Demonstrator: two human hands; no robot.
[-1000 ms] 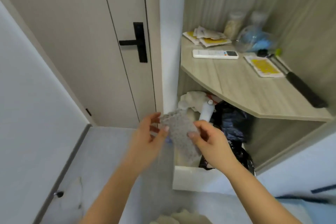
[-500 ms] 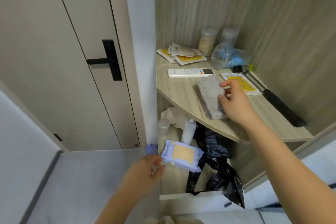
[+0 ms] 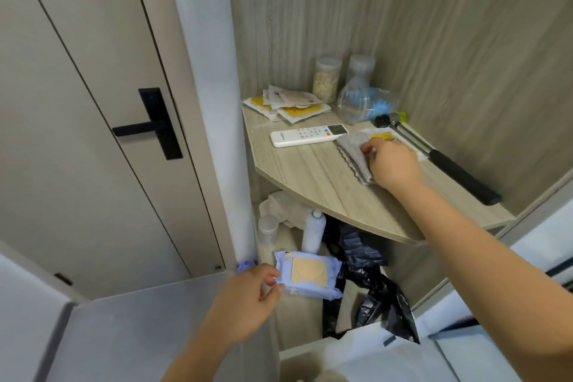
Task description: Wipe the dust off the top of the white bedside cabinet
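Observation:
A grey folded cloth (image 3: 353, 156) lies on the light wood cabinet top (image 3: 310, 174), just right of a white remote. My right hand (image 3: 392, 163) rests on the cloth's right side, fingers pressing it down flat. Lower down, my left hand (image 3: 248, 301) pinches the left edge of a pale purple wet-wipes pack (image 3: 310, 273), held in front of the open shelf below the top.
On the top: a white remote (image 3: 307, 135), paper sachets (image 3: 288, 104), two jars (image 3: 327, 77), a clear bag with blue items (image 3: 369, 104), a yellow packet, a long black-handled tool (image 3: 449, 164). Bottles and black plastic bags (image 3: 366, 282) fill the shelf below. A door with black handle (image 3: 155, 125) stands left.
The cloth went from both hands onto the cabinet top under my right hand, then slid further back toward the remote. My left hand took hold of the wipes pack.

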